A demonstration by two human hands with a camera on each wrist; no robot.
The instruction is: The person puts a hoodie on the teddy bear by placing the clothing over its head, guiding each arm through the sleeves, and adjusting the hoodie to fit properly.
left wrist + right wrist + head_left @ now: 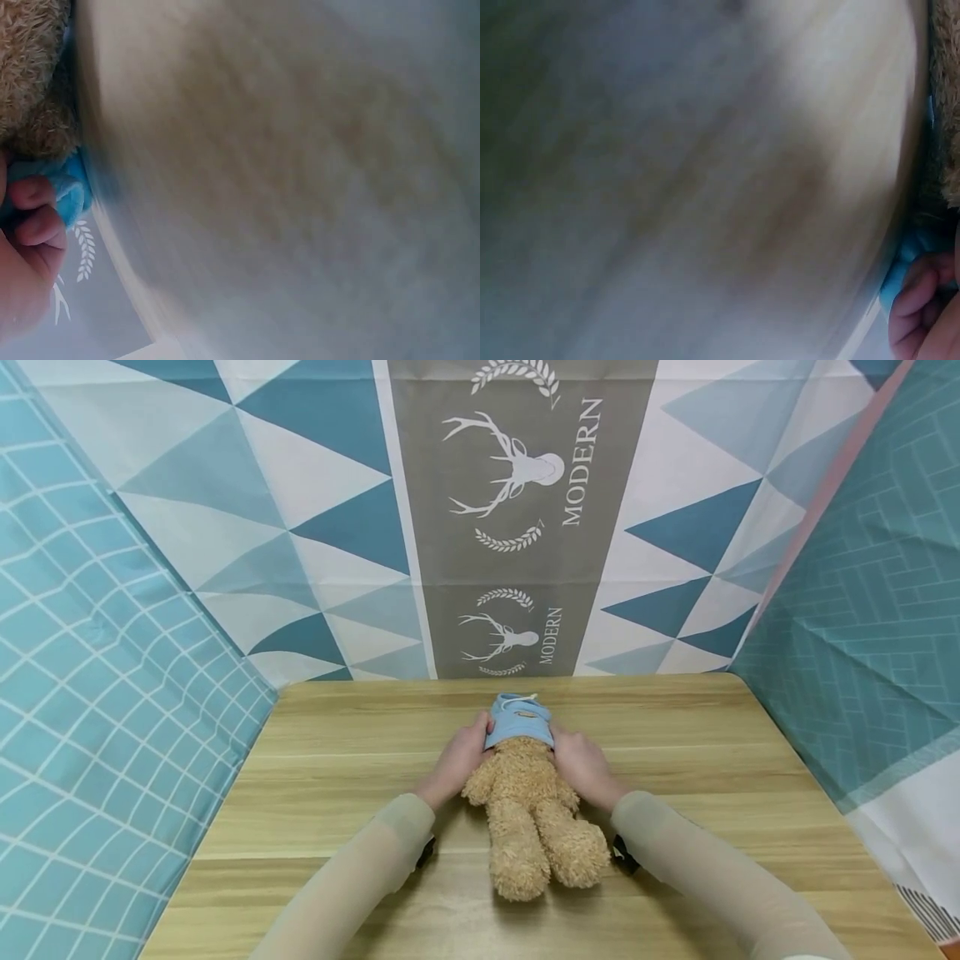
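Observation:
A curly-haired brown teddy bear (519,781) lies on the wooden table, its legs toward me. A light blue doll garment (519,724) with a pale drawstring covers its head end, so the head is hidden. On the garment's left edge, my left hand (463,758) grips the cloth; curled fingers show against the blue fabric (73,196) in the left wrist view. My right hand (585,768) holds the opposite edge, its fingers bent over the cloth in the right wrist view. Both hands sit beside the bear's upper body.
The wood-grain table (337,768) extends on both sides of the bear. Behind it hangs a patterned cloth (510,552) with deer heads and triangles. A blue grid cloth (97,652) borders the left, and a teal cloth (877,627) the right.

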